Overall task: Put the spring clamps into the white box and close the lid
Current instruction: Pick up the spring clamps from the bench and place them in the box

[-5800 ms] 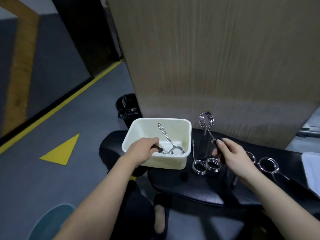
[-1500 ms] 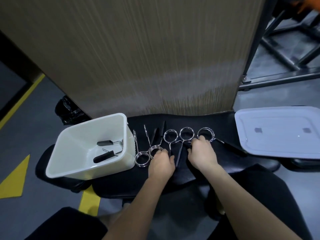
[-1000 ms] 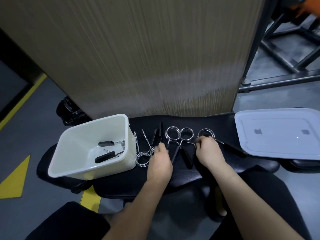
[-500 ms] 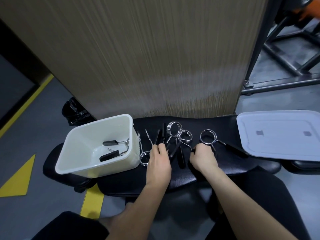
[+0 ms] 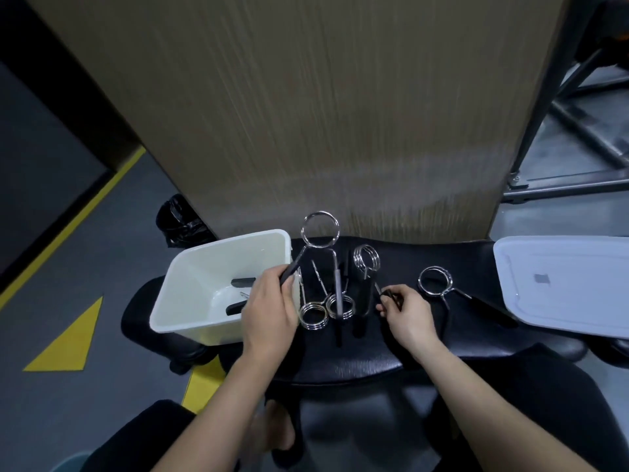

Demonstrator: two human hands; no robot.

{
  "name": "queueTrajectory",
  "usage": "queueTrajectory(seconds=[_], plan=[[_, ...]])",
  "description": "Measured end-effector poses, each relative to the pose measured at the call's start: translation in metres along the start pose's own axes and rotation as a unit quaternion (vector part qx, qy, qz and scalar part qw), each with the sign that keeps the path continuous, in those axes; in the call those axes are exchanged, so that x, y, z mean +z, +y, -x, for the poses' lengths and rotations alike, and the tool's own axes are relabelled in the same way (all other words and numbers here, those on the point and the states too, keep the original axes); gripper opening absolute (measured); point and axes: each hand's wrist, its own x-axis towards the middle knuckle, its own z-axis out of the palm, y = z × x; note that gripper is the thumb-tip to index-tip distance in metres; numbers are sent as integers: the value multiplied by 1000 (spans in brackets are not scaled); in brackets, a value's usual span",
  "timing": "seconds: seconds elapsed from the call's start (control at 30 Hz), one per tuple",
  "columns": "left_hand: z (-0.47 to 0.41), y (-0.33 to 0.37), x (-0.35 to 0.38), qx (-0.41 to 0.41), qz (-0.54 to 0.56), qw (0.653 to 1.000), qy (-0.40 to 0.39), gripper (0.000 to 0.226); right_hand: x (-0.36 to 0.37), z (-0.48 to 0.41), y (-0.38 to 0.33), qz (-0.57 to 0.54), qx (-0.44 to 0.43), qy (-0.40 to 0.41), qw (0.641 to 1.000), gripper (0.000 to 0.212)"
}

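Black padded bench (image 5: 357, 366), white box (image 5: 190, 298), lid (image 5: 561, 281), spring clamps (image 5: 326, 310)

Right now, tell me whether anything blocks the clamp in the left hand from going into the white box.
Nothing visible does. The left hand holds the clamp raised beside the white box, whose top is open; the lid lies far off to the right.

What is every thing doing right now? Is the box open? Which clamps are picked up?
white box: open, clamps already inside
lid: off, lying flat to the right
left hand: holding a clamp
left hand's clamp: lifted, ring up
right hand: pinching a clamp handle
right hand's clamp: raised, ring up
two clamps in the middle: lying on the bench
clamp near the lid: lying untouched
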Motion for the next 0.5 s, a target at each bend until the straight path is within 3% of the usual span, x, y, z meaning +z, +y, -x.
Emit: queueTrajectory(seconds=[0.17,0.5], plan=[[-20,-38,-46,-6,-49,998,29,16,16,12,3,62,-46,-10,997,12],[-32,-117,-72,-145,-92,980,-97,15,26,15,2,120,-127,-17,984,16]])
